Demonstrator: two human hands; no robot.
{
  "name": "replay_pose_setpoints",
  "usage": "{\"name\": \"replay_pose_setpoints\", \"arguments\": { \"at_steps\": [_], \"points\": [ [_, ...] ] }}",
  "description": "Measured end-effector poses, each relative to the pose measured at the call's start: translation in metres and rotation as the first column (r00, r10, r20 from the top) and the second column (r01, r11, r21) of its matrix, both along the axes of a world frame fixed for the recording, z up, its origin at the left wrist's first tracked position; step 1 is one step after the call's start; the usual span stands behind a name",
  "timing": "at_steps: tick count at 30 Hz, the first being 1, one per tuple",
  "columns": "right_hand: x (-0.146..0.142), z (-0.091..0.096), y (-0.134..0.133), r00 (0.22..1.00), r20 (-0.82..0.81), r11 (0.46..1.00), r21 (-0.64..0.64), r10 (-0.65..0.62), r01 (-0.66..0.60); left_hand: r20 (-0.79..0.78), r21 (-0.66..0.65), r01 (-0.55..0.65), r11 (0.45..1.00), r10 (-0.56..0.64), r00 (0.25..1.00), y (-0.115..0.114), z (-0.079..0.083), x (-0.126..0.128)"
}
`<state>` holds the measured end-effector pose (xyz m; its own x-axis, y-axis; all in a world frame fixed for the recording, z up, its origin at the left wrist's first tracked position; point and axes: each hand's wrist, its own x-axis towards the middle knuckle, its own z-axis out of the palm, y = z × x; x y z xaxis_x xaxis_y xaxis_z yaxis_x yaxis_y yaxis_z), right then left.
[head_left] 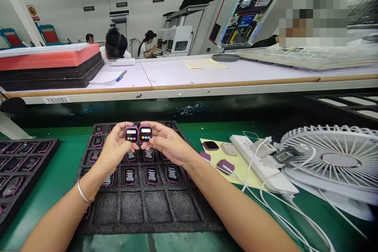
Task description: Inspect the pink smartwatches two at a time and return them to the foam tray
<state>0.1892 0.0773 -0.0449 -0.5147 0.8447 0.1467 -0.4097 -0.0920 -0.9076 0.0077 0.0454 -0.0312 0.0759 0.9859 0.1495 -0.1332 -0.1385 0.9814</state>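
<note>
My left hand (115, 147) is closed on a purple-framed smartwatch (131, 134), its screen lit with a white bar and coloured dots. Beside it, my right hand (168, 141) grips a second smartwatch (145, 133) showing much the same screen. The two watches are side by side, screens toward me, above a black foam tray (144, 206). Several more purple watches sit in the tray's pockets, among them a lit one (152, 175) with lines of white text. The front row's middle pockets hold nothing. My forearms hide parts of the tray.
Left lies another foam tray (31, 175) of watches. At right are a yellow sheet (248, 177) with several watch-like pieces, a white power strip (265, 167) with trailing cables, and a white fan (333, 161). A raised shelf (165, 76) runs behind; several people sit beyond it.
</note>
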Motion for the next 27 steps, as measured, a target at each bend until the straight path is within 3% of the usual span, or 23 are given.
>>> {"name": "replay_pose_setpoints", "arguments": {
  "at_steps": [16, 27],
  "points": [
    [-0.001, 0.0, -0.0006, 0.999, 0.034, 0.999, 0.042, -0.024, 0.023, -0.04, 0.017, 0.008, 1.0, -0.007, 0.999, -0.0001, -0.0003, 0.0],
    [-0.0027, 0.0014, -0.0007, 0.997, 0.053, 0.998, 0.051, -0.049, 0.046, 0.015, -0.007, 0.033, 0.999, -0.033, 0.999, -0.0001, -0.0007, 0.0028]
  ]
}}
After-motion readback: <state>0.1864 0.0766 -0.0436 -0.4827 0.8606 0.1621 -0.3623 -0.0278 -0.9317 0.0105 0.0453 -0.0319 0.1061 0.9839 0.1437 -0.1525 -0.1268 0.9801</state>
